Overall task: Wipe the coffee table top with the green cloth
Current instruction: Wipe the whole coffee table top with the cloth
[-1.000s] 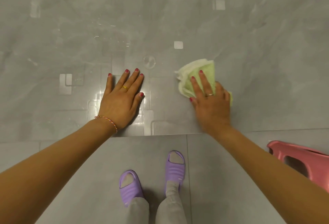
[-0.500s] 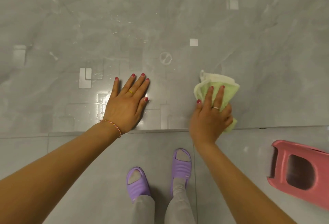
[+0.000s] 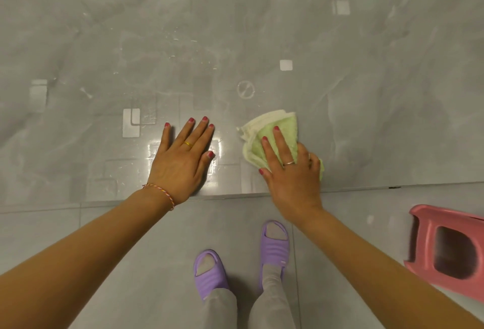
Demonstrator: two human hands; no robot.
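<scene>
Coffee table top [image 3: 340, 80]: glossy grey, marble-veined, filling the upper part of the view; near edge running across just behind both wrists. Square ceiling-light reflections and faint streaks scattered over the gloss; a small ring mark [image 3: 246, 89] just beyond the cloth.

Green cloth [image 3: 269, 136]: bunched, pale cream at its folded edges, lying on the table top close to the near edge. Right hand [image 3: 290, 171]: laid flat on the cloth, fingers extended and pressing it to the surface; two fingers curled over the cloth's right side.

Left hand [image 3: 180, 161]: beside the cloth, apart from it, palm down on the table top, fingers spread. Thread bracelet [image 3: 159, 192] at the wrist.

Below the table edge: grey tiled floor [image 3: 131, 237], purple slippers [image 3: 273, 242] on both feet, pink plastic stool [image 3: 447, 247] at the right border of the view.
</scene>
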